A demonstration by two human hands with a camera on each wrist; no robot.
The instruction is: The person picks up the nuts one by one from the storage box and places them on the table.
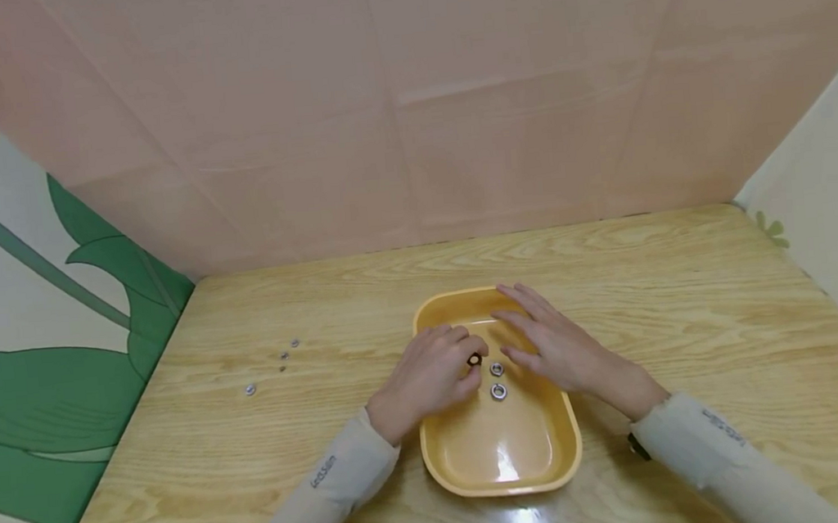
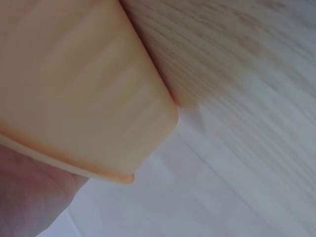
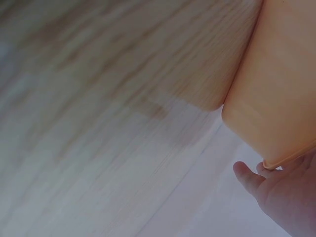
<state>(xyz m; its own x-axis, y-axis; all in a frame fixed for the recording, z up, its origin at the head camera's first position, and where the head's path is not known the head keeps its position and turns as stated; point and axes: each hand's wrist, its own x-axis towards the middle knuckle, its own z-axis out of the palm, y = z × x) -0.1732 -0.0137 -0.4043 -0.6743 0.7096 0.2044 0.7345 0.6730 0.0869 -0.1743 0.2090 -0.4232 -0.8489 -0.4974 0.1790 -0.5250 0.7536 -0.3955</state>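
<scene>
A yellow plastic tray (image 1: 506,484) stands on the wooden table, its long side running away from me. Over its left side reaches my left hand (image 1: 431,371), pinching a small dark nut (image 1: 474,360) between thumb and curled forefinger. Two silver hex nuts lie on the tray floor: one nut (image 1: 497,369) just right of the pinched one, another nut (image 1: 499,391) nearer me. My right hand (image 1: 562,345) extends over the right rim with its fingers spread and relaxed, holding nothing. In both wrist views the tray's outer wall (image 2: 98,98) hides most of each hand.
Several small metal pieces lie on the table left of the tray, among them a nut (image 1: 250,389) and a smaller piece (image 1: 295,343). Beneath the right sleeve shows a dark object (image 1: 637,447). A pink-covered wall (image 1: 409,131) rises behind the table (image 1: 687,290).
</scene>
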